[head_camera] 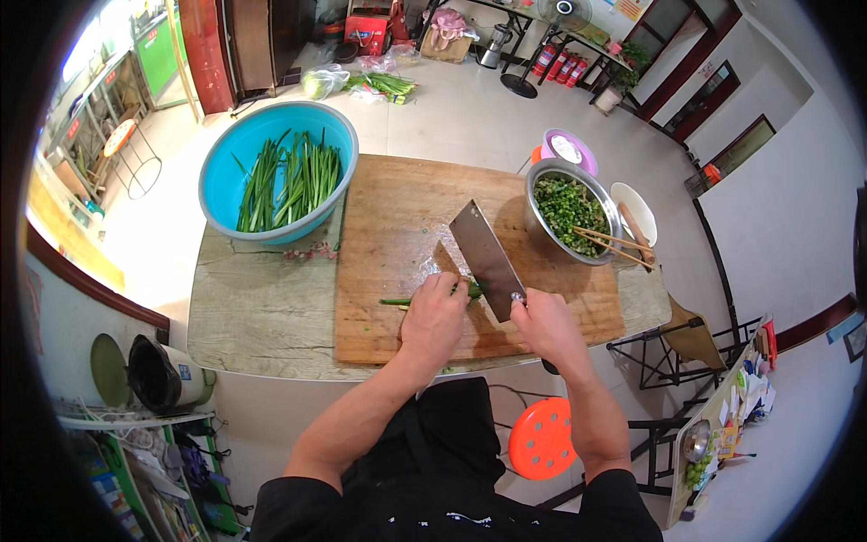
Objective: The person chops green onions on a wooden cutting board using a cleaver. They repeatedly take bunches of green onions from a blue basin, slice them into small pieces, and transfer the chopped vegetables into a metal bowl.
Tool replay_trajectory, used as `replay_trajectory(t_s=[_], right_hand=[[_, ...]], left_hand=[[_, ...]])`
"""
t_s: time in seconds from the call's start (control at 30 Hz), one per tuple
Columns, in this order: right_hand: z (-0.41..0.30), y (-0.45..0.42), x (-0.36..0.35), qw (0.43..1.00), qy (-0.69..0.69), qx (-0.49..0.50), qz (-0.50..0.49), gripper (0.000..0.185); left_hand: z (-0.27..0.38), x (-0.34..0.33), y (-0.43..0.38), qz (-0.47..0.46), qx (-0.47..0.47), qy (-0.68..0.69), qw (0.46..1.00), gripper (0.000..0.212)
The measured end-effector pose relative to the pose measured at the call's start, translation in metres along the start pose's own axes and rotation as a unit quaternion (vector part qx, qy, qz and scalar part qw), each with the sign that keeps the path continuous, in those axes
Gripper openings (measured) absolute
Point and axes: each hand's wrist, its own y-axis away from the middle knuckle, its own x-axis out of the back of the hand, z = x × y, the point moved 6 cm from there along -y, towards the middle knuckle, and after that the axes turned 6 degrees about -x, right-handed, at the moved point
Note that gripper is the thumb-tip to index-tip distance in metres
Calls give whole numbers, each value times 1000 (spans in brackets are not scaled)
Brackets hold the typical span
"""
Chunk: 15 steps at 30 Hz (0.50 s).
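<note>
On the wooden cutting board [406, 217], my left hand [437, 311] presses down on a small bunch of green stalks [394, 301], perhaps garlic chives. Their cut ends show just right of my fingers. My right hand [552, 325] grips the handle of a cleaver [484, 261], its broad blade tilted beside the stalks. Whether the edge touches the board I cannot tell. At the upper left, a blue plastic basin [220, 183] holds more long green stalks [308, 179]. A steel bowl [538, 234] of chopped greens [569, 206] stands at the board's right, with wooden chopsticks [613, 240] resting in it.
A white bowl [637, 203] with a wooden rolling pin [633, 227] lies beyond the steel bowl. Behind it sits a purple basin [586, 149] with white contents. An orange stool [542, 440] stands below the table's front edge. Bagged vegetables [325, 81] lie on the floor.
</note>
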Motion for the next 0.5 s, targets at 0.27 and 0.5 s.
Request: replay_trajectory(t_s=[0.27, 0.5], right_hand=[[-11, 9, 5, 999, 45, -4, -9, 33], [-18, -5, 0, 995, 80, -1, -55, 33]], left_hand=[[1, 0, 0, -2, -6, -28, 1000, 30], [1, 1, -1, -14, -6, -16, 1000, 32]])
